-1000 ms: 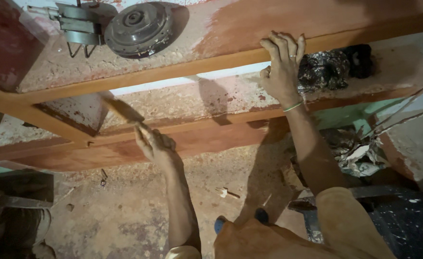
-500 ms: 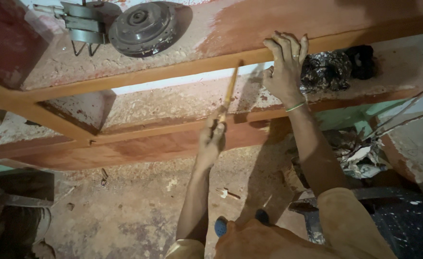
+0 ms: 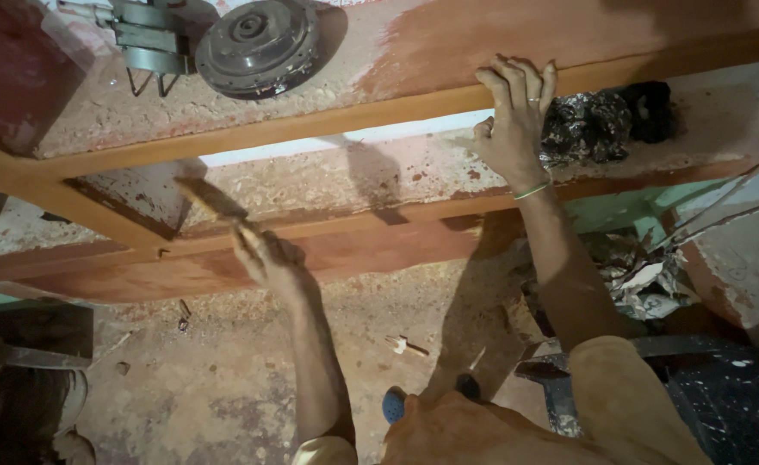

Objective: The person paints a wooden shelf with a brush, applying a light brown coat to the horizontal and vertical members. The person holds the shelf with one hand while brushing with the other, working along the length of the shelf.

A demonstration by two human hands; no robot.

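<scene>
- Left hand (image 3: 267, 257): closed around a blurred, flat brush (image 3: 210, 198).
- Right hand (image 3: 512, 120): fingers spread, gripping the orange-brown wooden frame (image 3: 353, 116), partly coated.

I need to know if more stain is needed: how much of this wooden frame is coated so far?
The upper rail and lower rail already look evenly orange-brown. In hand: the left hand holds a brush at the lower-left panel, while the right hand grips the upper rail. Left: the boards between the rails look pale and patchy.
</scene>
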